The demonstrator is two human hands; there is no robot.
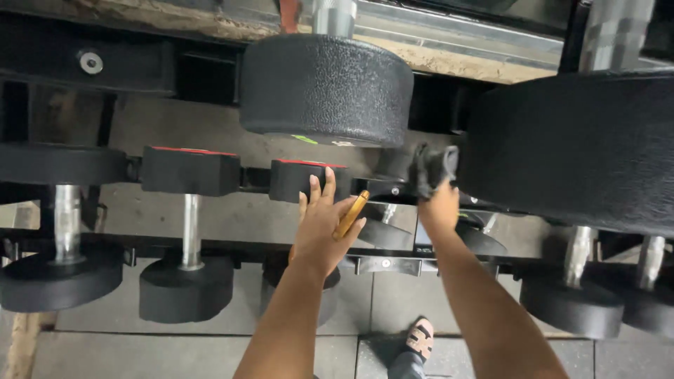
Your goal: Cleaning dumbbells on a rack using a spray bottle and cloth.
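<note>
I look down at a dumbbell rack. My left hand holds a slim orange-gold object against the palm, fingers stretched up toward a small black dumbbell head with a red top. My right hand grips a dark grey cloth and presses it against the rack, between a large black dumbbell head on the upper tier and a bigger one at the right. The right hand's fingers are hidden behind the cloth.
Black dumbbells with chrome handles line the lower tier, more at the right. A black rack rail runs across. Grey rubber floor tiles lie below, with my sandalled foot.
</note>
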